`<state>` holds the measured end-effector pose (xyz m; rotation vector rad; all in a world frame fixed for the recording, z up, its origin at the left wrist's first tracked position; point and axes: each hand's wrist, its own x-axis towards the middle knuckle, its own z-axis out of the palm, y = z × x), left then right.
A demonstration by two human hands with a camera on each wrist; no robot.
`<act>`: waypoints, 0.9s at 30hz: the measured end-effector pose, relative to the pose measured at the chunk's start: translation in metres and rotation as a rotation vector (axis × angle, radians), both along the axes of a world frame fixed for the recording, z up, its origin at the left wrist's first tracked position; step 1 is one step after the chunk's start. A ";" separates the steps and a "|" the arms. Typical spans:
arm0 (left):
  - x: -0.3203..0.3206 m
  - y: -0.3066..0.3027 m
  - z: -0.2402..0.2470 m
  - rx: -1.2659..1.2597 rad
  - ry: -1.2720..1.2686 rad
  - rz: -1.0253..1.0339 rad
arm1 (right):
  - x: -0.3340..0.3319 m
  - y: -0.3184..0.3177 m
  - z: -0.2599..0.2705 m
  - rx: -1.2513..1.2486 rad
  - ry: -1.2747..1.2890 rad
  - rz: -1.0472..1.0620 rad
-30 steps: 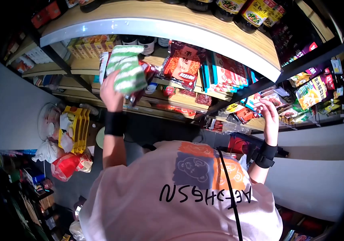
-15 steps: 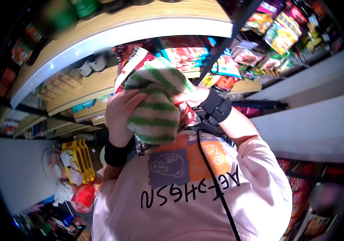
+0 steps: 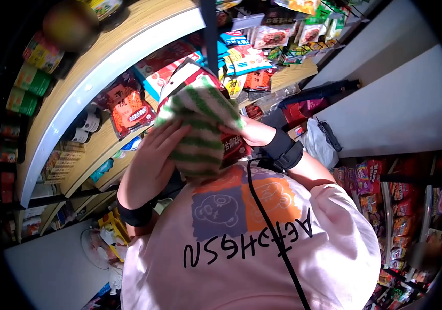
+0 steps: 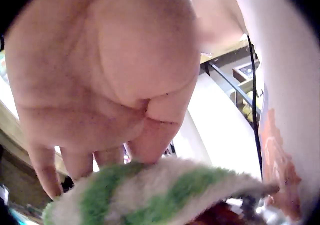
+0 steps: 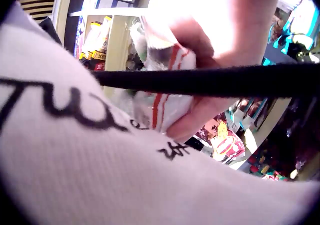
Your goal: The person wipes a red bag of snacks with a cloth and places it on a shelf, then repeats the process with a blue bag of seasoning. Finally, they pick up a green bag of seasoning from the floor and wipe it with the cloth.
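Observation:
A fluffy green-and-white striped cloth [image 3: 200,150] lies over a dark red packet [image 3: 236,147] in front of the chest. The packet's white-and-red upper end [image 3: 185,72] sticks out beyond the cloth. My left hand [image 3: 146,163] rests on the cloth's left side with straight fingers; the left wrist view shows the flat palm above the cloth [image 4: 150,195]. From the other side my right hand [image 3: 256,133] grips the packet, its thumb at the cloth's edge. In the right wrist view, a shiny, red-striped edge of the packet [image 5: 172,109] shows inside the right hand.
A wooden shelf [image 3: 94,57] with a white front edge curves along the left, holding jars and red snack packets [image 3: 128,111]. Hanging packets [image 3: 272,39] line the upper right. A black cord [image 3: 272,227] runs down the shirt. More packets [image 3: 401,206] fill racks at right.
The left hand brought the cloth and packet from the shelf to the chest, and the right hand came in to grip the packet. The view has swung right along the shelves.

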<state>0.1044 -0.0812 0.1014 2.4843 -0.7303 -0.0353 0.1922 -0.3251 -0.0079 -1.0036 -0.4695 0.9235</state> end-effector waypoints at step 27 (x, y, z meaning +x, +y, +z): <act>0.068 -0.222 -0.113 -1.144 0.551 0.417 | 0.054 -0.205 0.027 -0.089 -0.323 -0.562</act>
